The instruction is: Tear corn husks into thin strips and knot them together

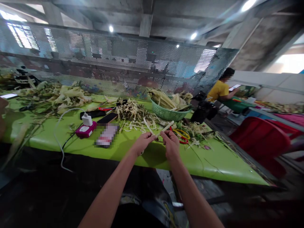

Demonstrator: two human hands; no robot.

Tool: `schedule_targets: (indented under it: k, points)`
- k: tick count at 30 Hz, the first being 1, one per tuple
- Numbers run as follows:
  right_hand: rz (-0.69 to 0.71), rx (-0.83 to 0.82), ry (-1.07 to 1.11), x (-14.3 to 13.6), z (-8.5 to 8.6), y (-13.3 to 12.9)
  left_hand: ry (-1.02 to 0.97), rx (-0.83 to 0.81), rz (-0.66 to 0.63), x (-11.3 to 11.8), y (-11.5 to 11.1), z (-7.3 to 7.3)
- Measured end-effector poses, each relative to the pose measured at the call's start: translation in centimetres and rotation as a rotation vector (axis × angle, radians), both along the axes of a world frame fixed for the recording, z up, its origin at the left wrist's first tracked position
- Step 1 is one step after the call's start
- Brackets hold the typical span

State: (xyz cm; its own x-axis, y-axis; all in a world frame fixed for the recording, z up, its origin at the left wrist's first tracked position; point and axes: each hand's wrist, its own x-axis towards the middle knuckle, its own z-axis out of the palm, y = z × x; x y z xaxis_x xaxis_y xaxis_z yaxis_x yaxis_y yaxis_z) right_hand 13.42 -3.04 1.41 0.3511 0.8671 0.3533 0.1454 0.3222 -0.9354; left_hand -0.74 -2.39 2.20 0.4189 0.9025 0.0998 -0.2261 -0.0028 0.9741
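- I count two pale strips (168,126), one in each hand's fingers (152,137)
- two phones (107,118) near the fingers, to their left
- one purple socket block (82,131) farther left, with one white plug (87,120)
- one green basket (163,111) beyond the fingers
- one person (218,90) in yellow, well right of them

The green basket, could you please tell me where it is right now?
In the head view, the green basket stands right of centre on the green table, beyond the right hand, left of a black object.

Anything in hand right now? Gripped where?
Yes: pale husk-like strip, one piece or two unclear. Left hand and right hand pinch it low, upper ends sticking out free.
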Motion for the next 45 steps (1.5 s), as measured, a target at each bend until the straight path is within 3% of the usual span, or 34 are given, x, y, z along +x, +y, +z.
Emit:
schedule_targets:
  k: [4, 8, 13, 18, 23, 26, 33, 39, 45]
  points:
    - [-0.122, 0.01, -0.052, 0.5, 0.3, -0.1, 0.06, 0.087, 0.013, -0.2, 0.2, -0.1]
    - [-0.235, 0.08, -0.333, 1.0, 1.6, -0.4, 0.118, 0.176, 0.077, 0.0, 0.8, -0.6]
    - [0.129, 0.096, -0.665, 1.0, 3.3, 0.3, 0.132, 0.235, 0.0, 0.7, 1.3, -1.5]
    - [0.272, -0.033, -0.457, 0.3, 3.6, 1.4, 0.131, 0.27, -0.03, 0.6, 1.2, -2.1]
    - [0.201, 0.028, -0.397, -0.1, 3.5, 1.4, 0.157, 0.252, -0.093, 0.9, 1.6, -3.3]
    - [0.148, 0.039, -0.394, -0.2, 3.4, 1.1, 0.17, 0.236, -0.113, 1.0, 1.6, -3.1]
    - [-0.017, 0.158, -0.542, -0.1, 2.4, -0.3, -0.027, 0.066, 0.157, 0.0, 0.5, -0.9]
    - [0.09, 0.096, -0.551, -0.6, 0.3, -1.0, -0.186, -0.005, 0.15, 0.1, 0.6, -1.0]
    - [0.119, 0.137, -0.465, -0.7, -0.3, -0.8, -0.21, -0.025, 0.205, 0.0, 1.0, -0.8]
